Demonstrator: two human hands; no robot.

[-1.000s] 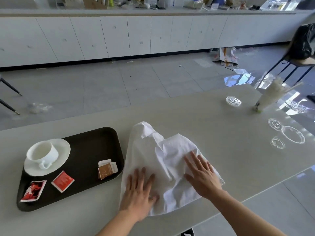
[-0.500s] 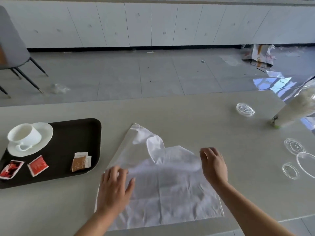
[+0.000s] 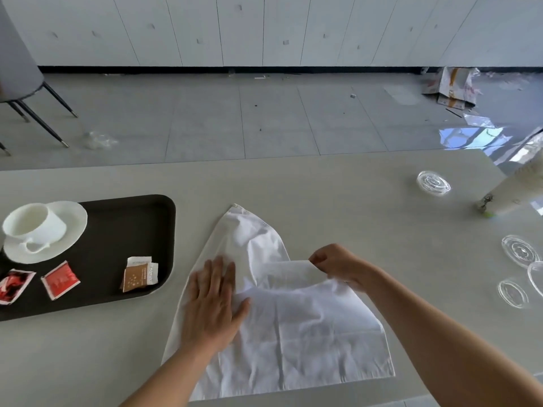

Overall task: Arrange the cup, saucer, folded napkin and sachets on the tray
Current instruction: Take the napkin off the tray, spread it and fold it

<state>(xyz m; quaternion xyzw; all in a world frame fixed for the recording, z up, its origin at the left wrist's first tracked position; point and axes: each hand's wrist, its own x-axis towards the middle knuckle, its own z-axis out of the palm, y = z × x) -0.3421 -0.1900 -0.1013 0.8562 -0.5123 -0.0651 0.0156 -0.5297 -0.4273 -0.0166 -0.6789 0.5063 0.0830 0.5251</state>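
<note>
clear lids (image 3: 433,183) far right | chair (image 3: 17,69) beyond table (image 3: 338,183)

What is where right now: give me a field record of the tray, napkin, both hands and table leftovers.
tray: dark, on the table, left of the napkin
cup: white, upright on the saucer, tray's far left
sachets: red sachets front left, brown sachet near the right rim, all on tray
napkin: white, spread on the table, off the tray, not yet folded
left hand: flat on the napkin's left part
right hand: pinches a raised napkin edge
clear lids: on the table, far right
</note>
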